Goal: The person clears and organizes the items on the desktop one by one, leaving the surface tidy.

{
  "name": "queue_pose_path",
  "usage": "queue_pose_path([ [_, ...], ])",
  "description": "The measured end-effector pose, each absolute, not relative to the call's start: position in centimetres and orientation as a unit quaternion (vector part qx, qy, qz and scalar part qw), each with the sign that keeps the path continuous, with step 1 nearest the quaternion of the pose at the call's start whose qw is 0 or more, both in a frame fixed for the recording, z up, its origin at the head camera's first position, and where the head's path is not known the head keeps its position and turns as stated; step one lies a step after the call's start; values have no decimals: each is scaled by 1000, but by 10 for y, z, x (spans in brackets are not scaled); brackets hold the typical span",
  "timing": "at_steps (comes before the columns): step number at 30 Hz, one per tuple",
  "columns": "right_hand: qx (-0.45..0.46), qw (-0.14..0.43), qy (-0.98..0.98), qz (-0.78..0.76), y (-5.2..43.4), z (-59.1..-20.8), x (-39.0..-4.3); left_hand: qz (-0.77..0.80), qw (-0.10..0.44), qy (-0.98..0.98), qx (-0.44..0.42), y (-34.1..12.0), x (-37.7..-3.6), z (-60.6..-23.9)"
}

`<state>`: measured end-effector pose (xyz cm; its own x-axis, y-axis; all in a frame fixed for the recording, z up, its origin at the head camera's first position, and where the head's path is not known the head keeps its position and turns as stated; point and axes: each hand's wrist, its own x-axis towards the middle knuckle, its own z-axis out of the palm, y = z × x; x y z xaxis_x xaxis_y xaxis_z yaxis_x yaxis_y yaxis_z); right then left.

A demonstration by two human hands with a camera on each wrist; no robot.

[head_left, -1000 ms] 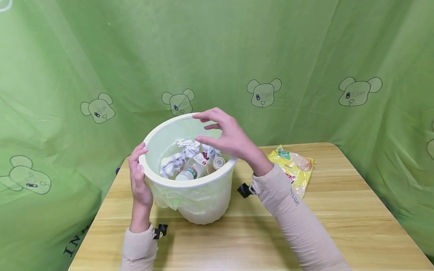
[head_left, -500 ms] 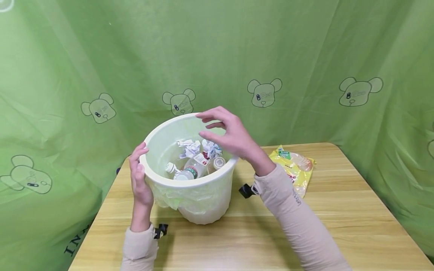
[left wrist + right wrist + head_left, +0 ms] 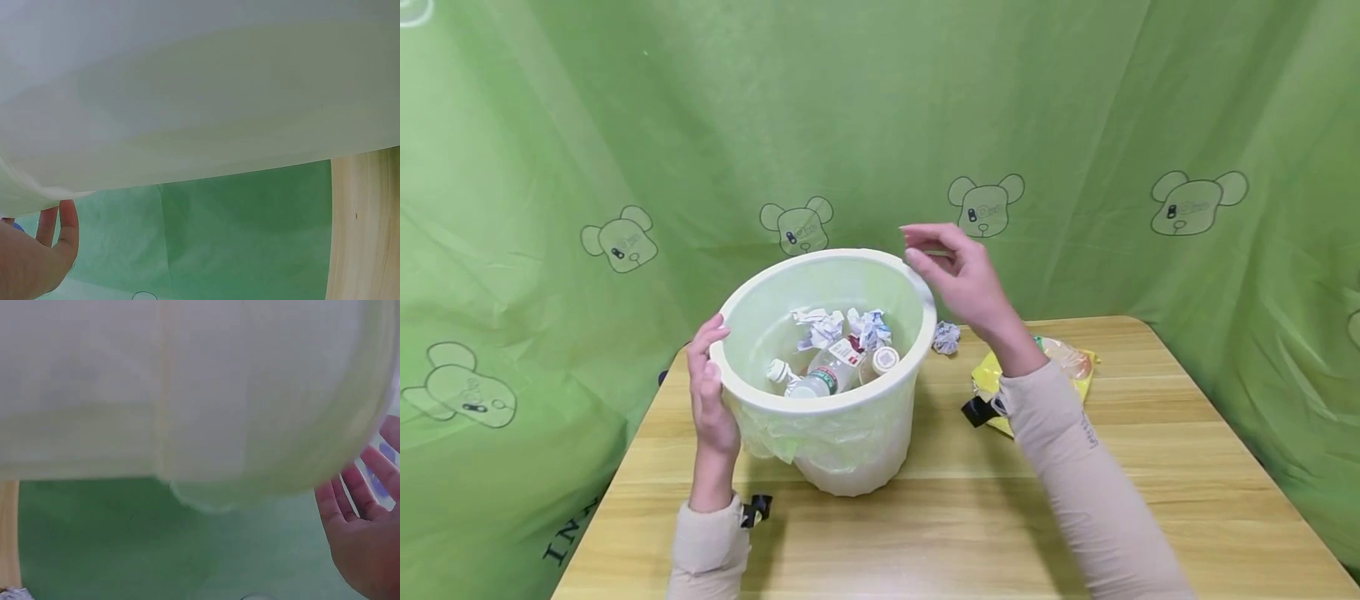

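Note:
A pale green waste bin (image 3: 850, 454) with a thin plastic liner (image 3: 775, 437) stands on the table. Inside lie crumpled paper balls (image 3: 822, 328), a clear plastic bottle (image 3: 835, 372) with a label, and an upright capped bottle (image 3: 885, 360). My left hand (image 3: 707, 396) rests against the bin's left side, fingertips at the rim; the left wrist view has the fingers (image 3: 68, 228) touching below it. My right hand (image 3: 966, 279) is at the far right rim, loosely curved with nothing between the fingers. In the right wrist view that hand (image 3: 369, 531) is beside the bin wall.
A crumpled paper ball (image 3: 946, 337) lies on the wooden table (image 3: 1150, 500) behind and right of the bin. A yellow plastic packet (image 3: 988, 375) is partly hidden by the right forearm. A green curtain (image 3: 880, 125) with bear prints hangs behind the table.
My right hand has moved right, from over the bin's opening to its rim, and the paper ball on the table now shows. Paper inside at left has shifted. The left hand stays put.

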<state>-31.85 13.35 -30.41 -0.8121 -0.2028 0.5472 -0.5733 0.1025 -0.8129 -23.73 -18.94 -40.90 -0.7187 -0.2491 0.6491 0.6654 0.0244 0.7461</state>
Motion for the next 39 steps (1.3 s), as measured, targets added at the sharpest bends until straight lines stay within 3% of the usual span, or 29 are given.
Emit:
queue_pose_path([
  [10, 143, 112, -781, 598, 164, -348, -359, -679, 338, -631, -166, -189, -238, -410],
  [19, 67, 20, -848, 525, 190, -431, -391, -677, 332, -638, -157, -189, -236, -408],
  [28, 77, -46, -870, 485, 198, -491, -396, -671, 331, -645, -156, -190, -236, -409],
  [39, 111, -51, -906, 406, 195, -524, -393, -672, 331, -641, -164, -190, -237, -410],
])
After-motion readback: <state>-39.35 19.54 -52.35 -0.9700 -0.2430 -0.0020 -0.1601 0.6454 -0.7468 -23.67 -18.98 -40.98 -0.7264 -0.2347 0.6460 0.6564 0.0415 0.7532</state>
